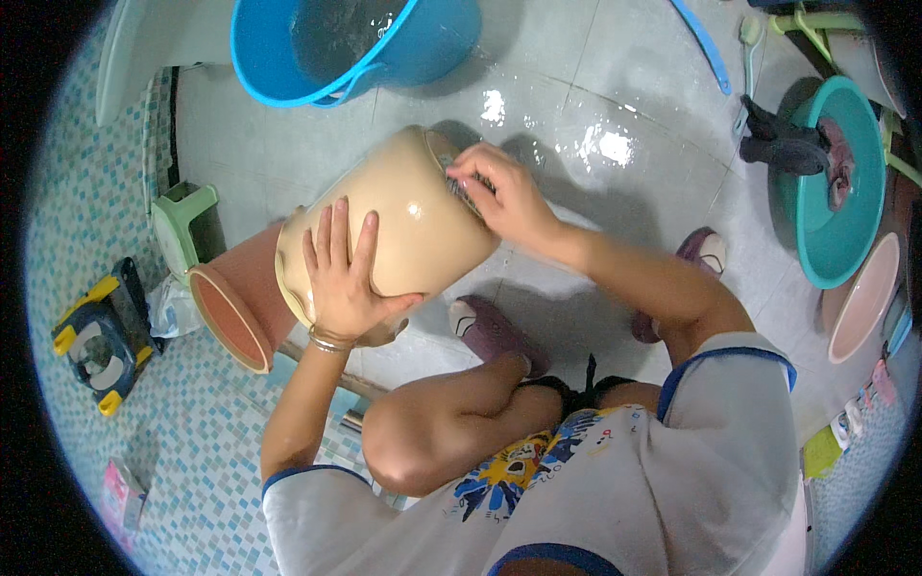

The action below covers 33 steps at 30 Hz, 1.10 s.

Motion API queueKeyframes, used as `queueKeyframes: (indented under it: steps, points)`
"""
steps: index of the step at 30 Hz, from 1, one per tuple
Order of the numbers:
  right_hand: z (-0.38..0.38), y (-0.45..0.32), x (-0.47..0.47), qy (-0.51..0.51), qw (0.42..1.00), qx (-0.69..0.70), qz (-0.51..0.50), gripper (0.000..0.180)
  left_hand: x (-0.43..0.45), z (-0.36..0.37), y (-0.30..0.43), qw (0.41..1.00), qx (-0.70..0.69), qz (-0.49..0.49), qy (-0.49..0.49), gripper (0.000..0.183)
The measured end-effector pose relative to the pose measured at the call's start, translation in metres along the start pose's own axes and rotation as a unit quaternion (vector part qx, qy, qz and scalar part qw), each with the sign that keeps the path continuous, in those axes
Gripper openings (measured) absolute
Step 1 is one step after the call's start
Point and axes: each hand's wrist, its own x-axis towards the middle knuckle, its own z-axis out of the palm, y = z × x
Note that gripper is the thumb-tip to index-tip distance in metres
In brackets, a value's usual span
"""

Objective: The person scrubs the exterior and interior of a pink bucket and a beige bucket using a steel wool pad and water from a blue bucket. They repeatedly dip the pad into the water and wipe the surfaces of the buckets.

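A wet cream-coloured plastic bin lies tilted on its side before me, its base towards the upper right. My left hand rests on its side near the rim, palm down with fingers spread. At the base, my right hand has its fingers bent against the recessed bottom. Between those fingertips and the base a small greyish, mesh-like thing partly shows; it looks pinched, but the fingers hide most of it. A reddish-brown bin lies beyond the cream bin's rim, at the left.
A blue bucket holding water stands at the top. At the right are a teal basin with dark cloth over its rim, a pink basin and a brush. A green stool stands left. The tiled floor is wet.
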Motion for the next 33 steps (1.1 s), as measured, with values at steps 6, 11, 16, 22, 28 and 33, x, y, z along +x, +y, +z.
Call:
queueKeyframes:
  steps: [6,11,16,22,28,33]
  points:
    - [-0.004,0.051,-0.029,-0.062,0.983,-0.091,0.148,0.010,0.001,-0.003,0.006,1.000,0.007,-0.003,0.006,0.111]
    - [0.003,0.015,0.037,-0.062,0.989,0.003,0.131,0.025,-0.003,-0.007,0.011,1.000,-0.012,0.000,0.002,0.104]
    - [-0.006,0.019,0.072,-0.171,0.922,-0.096,0.333,0.071,-0.014,-0.016,-0.012,0.958,-0.243,-0.141,0.054,0.087]
    - [-0.004,0.001,0.069,-0.299,0.866,-0.084,0.392,0.077,-0.048,0.014,-0.077,0.806,-0.231,-0.545,-0.012,0.066]
    - [-0.010,0.003,0.040,-0.243,0.948,-0.108,0.174,0.080,-0.050,-0.010,-0.049,0.844,-0.258,-0.426,0.199,0.066]
    - [-0.027,-0.002,0.035,-0.266,0.953,-0.109,0.091,0.068,-0.079,0.013,-0.021,0.887,-0.189,-0.369,0.201,0.090]
